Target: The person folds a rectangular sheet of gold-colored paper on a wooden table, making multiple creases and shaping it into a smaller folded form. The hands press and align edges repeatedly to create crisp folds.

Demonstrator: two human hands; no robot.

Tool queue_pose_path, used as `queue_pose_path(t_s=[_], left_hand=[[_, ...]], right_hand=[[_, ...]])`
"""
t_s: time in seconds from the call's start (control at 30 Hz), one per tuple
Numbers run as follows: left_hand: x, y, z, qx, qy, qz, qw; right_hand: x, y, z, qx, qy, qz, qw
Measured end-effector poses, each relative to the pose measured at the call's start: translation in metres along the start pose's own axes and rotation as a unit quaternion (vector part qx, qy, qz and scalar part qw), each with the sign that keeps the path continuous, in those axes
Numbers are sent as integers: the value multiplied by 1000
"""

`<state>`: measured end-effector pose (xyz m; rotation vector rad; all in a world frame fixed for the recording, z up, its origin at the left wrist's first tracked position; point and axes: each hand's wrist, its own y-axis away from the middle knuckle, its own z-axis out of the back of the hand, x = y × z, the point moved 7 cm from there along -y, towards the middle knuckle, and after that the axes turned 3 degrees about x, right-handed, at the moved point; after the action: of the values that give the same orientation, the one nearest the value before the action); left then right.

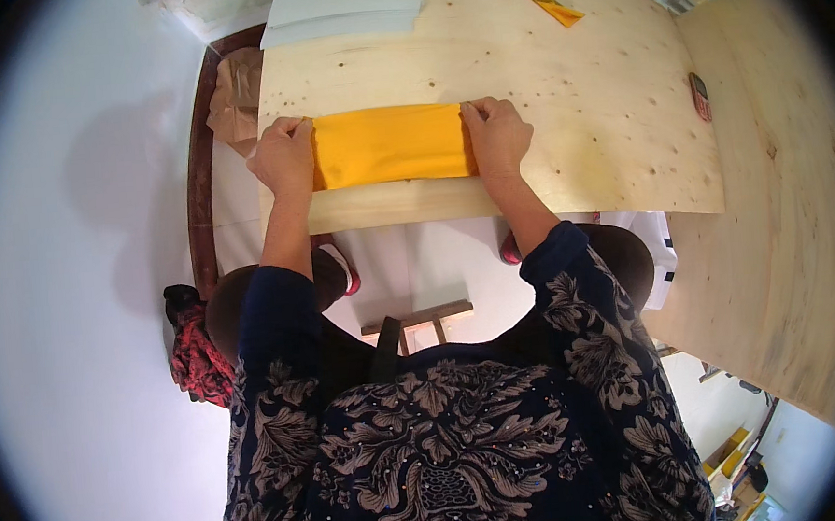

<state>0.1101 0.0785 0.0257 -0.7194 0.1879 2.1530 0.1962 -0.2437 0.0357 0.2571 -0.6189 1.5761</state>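
A yellow piece of cloth (390,146), folded into a wide rectangle, is stretched flat between my two hands near the front edge of the plywood table (481,58). My left hand (284,156) pinches its left end, with the fingers closed at the upper corner. At the right end my right hand (500,137) grips the cloth in the same way. The cloth lies on or just over the wood; I cannot tell whether it touches all along. My palms face down and hide both short edges in part.
White sheets (342,9) are stacked at the table's far left. A small yellow scrap (555,7) lies at the far right, and a red mobile phone (699,96) by the right edge. Brown paper (235,99) sits left of the table. Another plywood board (774,236) adjoins on the right.
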Motion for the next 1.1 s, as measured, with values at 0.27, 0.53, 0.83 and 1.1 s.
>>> queue_pose_path(t_s=[0.27,0.53,0.83,1.1], left_hand=[[-29,24,17,-201,-92,-87,971],[-67,29,-9,-19,-256,-280,925],[-56,62,-43,3,-125,-153,980],[-50,59,-48,16,-167,-158,973]], right_hand=[[3,6,6,-69,-21,21,997],[36,6,12,-82,156,245,953],[48,27,-11,16,256,194,947],[30,58,-20,93,203,134,966]])
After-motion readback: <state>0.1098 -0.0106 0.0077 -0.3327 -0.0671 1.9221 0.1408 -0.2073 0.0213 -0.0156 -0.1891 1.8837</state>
